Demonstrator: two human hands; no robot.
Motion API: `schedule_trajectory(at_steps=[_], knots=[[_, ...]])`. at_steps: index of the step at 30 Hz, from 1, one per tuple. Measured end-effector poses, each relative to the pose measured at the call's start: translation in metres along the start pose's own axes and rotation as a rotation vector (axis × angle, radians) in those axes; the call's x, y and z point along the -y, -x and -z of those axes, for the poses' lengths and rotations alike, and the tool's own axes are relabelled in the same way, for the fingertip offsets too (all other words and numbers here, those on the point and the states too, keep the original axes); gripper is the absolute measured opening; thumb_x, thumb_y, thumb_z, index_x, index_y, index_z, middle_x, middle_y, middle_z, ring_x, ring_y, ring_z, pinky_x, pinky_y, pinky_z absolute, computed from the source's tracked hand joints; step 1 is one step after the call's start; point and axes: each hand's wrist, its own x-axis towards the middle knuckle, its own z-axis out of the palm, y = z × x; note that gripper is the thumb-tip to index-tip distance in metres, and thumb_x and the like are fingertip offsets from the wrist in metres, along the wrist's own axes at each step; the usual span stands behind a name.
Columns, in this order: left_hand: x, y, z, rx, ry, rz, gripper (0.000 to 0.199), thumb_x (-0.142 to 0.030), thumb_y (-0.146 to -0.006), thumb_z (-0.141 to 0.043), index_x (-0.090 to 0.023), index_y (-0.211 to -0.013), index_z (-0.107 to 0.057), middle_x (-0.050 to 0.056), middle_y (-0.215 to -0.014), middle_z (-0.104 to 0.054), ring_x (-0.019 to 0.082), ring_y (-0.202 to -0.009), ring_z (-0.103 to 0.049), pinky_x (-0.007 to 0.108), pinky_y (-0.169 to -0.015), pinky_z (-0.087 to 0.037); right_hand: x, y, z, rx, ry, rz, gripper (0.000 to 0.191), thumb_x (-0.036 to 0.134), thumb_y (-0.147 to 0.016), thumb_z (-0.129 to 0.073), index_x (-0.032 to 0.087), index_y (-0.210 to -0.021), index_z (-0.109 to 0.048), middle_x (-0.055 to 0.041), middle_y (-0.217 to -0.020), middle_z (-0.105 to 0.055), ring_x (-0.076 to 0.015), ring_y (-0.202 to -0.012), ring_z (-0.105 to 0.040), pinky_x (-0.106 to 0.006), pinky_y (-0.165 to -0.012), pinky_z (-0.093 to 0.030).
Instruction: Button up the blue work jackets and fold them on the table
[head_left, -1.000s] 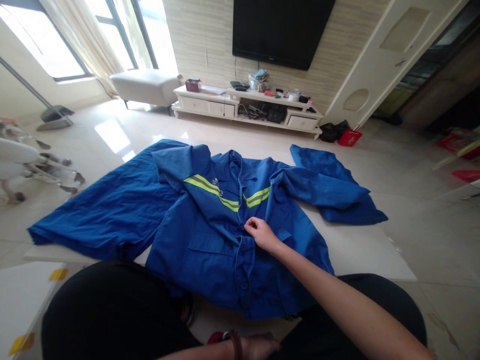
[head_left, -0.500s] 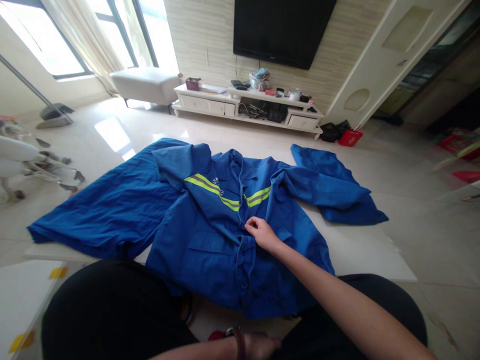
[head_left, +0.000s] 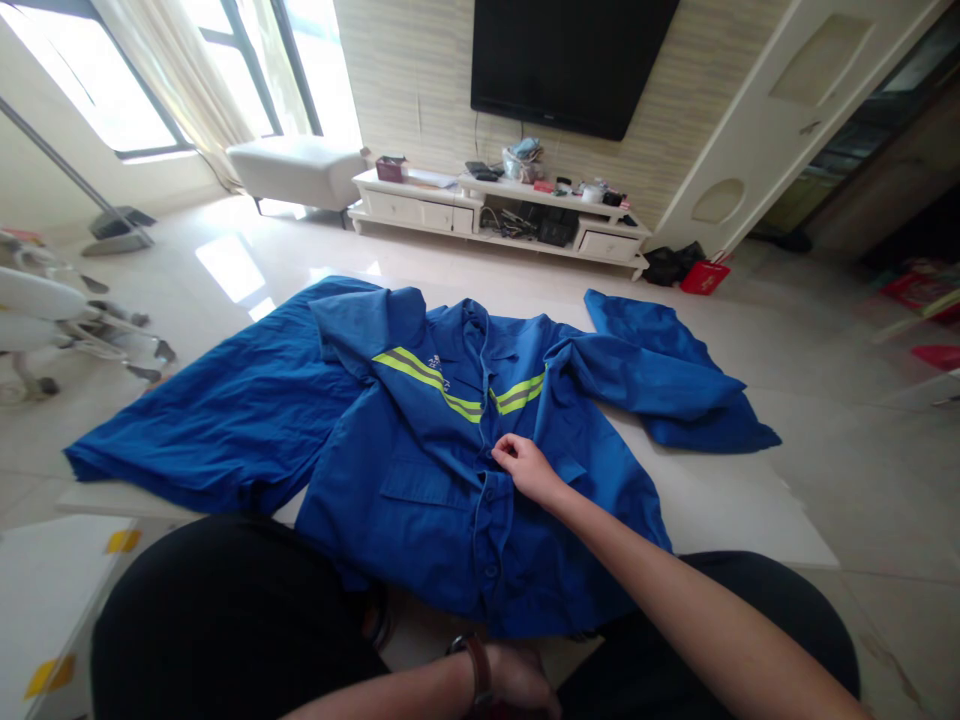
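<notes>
A blue work jacket (head_left: 420,440) with yellow-green and grey reflective stripes lies spread out, collar away from me, on a low white table (head_left: 750,510). My right hand (head_left: 525,468) is at its buttoned front, thumb and forefinger pinched together on the cloth by a button (head_left: 490,454), just below the stripes. More buttons run down the placket towards me. Low between my knees is my left hand (head_left: 521,680), a brown-strapped watch (head_left: 477,665) on its wrist. It is away from the jacket, its fingers mostly hidden and blurred.
Other blue garments lie left (head_left: 217,400) and right (head_left: 637,318) of the jacket. My dark-trousered knees (head_left: 217,610) flank the near edge. Beyond stand a white TV cabinet (head_left: 405,210), a white bench (head_left: 296,170) and a red bag (head_left: 705,277); a wheeled white chair (head_left: 45,310) is at left.
My left hand has shifted slightly and turned between my knees. The right hand keeps its pinch at the same spot on the jacket. The whole view has moved a little.
</notes>
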Motion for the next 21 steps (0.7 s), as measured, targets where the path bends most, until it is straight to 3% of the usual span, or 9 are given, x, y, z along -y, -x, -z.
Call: schedule_trajectory(at_steps=[2, 6, 9, 11, 15, 21], knots=[[0.000, 0.000, 0.001, 0.004, -0.109, 0.045, 0.019, -0.034, -0.066, -0.071, -0.022, -0.058, -0.060, 0.000, -0.061, -0.056, 0.019, -0.060, -0.054, 0.036, -0.066, -0.049, 0.000, 0.000, 0.000, 0.000, 0.000, 0.002, 0.014, 0.031, -0.083, -0.061, 0.018, -0.077, -0.059, 0.0015, -0.071, -0.058, -0.0144, -0.068, -0.051, -0.027, -0.066, -0.039], [0.008, -0.007, -0.003, 0.016, -0.291, -0.240, 0.027, -0.033, -0.072, -0.065, -0.022, -0.052, -0.050, 0.002, -0.062, -0.051, 0.026, -0.079, -0.062, 0.043, -0.083, -0.050, 0.001, 0.000, 0.000, 0.000, 0.001, 0.003, 0.014, 0.031, -0.082, -0.061, 0.018, -0.077, -0.059, 0.0011, -0.071, -0.058, -0.0149, -0.069, -0.052, -0.027, -0.067, -0.039], [0.014, -0.012, -0.006, -0.002, -0.235, -0.346, 0.027, -0.036, -0.070, -0.068, -0.023, -0.053, -0.050, 0.003, -0.071, -0.057, 0.027, -0.089, -0.063, 0.043, -0.085, -0.051, 0.002, 0.000, 0.000, 0.001, 0.005, 0.008, 0.014, 0.031, -0.082, -0.060, 0.018, -0.076, -0.059, 0.0012, -0.070, -0.058, -0.0148, -0.068, -0.051, -0.027, -0.066, -0.039], [0.015, -0.013, -0.006, -0.026, -0.166, -0.339, 0.024, -0.039, -0.069, -0.068, -0.024, -0.057, -0.055, 0.004, -0.076, -0.062, 0.028, -0.085, -0.064, 0.043, -0.076, -0.052, 0.002, 0.000, 0.000, 0.001, 0.008, 0.011, 0.014, 0.031, -0.082, -0.060, 0.018, -0.076, -0.059, 0.0013, -0.070, -0.058, -0.0146, -0.068, -0.051, -0.027, -0.066, -0.039], [0.015, -0.011, -0.007, -0.044, 0.021, -0.177, 0.015, -0.039, -0.065, -0.070, -0.025, -0.063, -0.063, 0.003, -0.071, -0.062, 0.024, -0.066, -0.060, 0.038, -0.058, -0.049, 0.002, 0.001, 0.000, 0.000, 0.000, 0.006, 0.014, 0.031, -0.082, -0.061, 0.018, -0.077, -0.059, 0.0013, -0.071, -0.059, -0.0148, -0.069, -0.052, -0.026, -0.066, -0.040], [0.015, -0.011, -0.011, -0.079, 0.122, -0.138, 0.012, -0.031, -0.062, -0.070, -0.022, -0.069, -0.066, 0.001, -0.065, -0.057, 0.015, -0.058, -0.050, 0.028, -0.053, -0.043, 0.003, 0.002, 0.000, 0.001, -0.004, 0.000, 0.014, 0.032, -0.082, -0.060, 0.018, -0.077, -0.059, 0.0011, -0.071, -0.058, -0.0148, -0.068, -0.051, -0.027, -0.066, -0.039]])
